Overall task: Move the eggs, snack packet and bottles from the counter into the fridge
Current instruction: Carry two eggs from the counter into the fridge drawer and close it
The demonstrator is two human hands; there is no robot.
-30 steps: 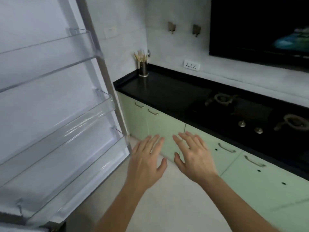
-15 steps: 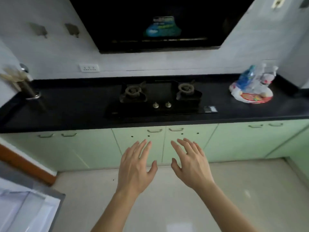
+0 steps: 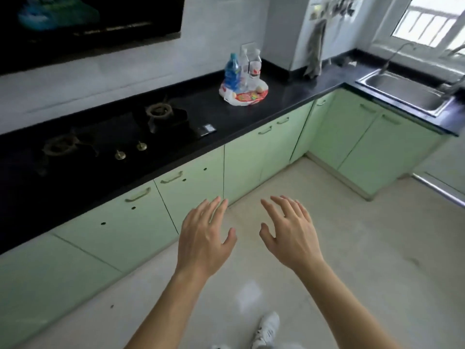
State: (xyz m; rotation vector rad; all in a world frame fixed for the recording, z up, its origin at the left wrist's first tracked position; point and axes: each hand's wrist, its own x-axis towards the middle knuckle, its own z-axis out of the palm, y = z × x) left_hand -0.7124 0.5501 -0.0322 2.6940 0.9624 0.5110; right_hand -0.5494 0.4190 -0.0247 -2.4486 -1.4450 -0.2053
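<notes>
View has swung right since 0.5 s ago: the fridge door corner is gone from the lower left, and the pile of goods, then far off to the right of the hands, now lies ahead of them and well apart. A sink (image 3: 407, 93) has come into view far right of the right hand.

Left hand (image 3: 203, 238): palm down, fingers straight and slightly fanned, holding nothing. Right hand (image 3: 292, 233): palm down, fingers spread and a little bent, holding nothing. The two are side by side over the floor, not touching.

Ahead of both hands, on the black counter (image 3: 289, 96): blue-labelled bottle (image 3: 232, 71) upright, clear bottles (image 3: 254, 65) upright just beside it. In front of these, the red snack packet (image 3: 247, 98) lies flat on a white bag (image 3: 232, 99). One pale round egg (image 3: 259, 89) shows at the pile's right edge; count of eggs not readable.

Gas hob (image 3: 125, 137) ahead and left of the left hand. Green cabinets (image 3: 251, 159) between hands and counter. White shoe (image 3: 268, 326) below the right forearm.
</notes>
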